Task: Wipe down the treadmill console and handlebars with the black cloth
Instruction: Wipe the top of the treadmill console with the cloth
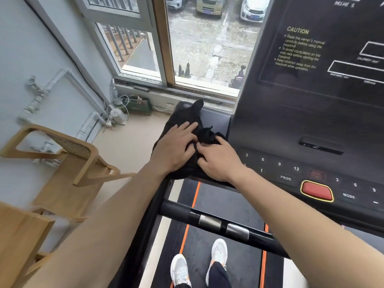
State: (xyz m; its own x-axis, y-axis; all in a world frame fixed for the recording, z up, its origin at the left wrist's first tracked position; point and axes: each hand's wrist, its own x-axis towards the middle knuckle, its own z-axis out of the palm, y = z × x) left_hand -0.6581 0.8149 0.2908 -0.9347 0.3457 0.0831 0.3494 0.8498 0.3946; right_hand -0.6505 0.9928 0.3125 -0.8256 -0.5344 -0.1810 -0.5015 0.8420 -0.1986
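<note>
The console (311,121) fills the right, dark, with white printed digits along its near edge. A handlebar (178,210) with two metal pads crosses below it. The cloth (182,117) lies bunched on the console's left corner, black and creased, one tip sticking up. The left hand (176,148) presses flat on it, fingers straight. The right hand (220,161) pinches a fold of it with curled fingers. On the floor by the window stands a green box (139,106); its contents are too small to tell.
</note>
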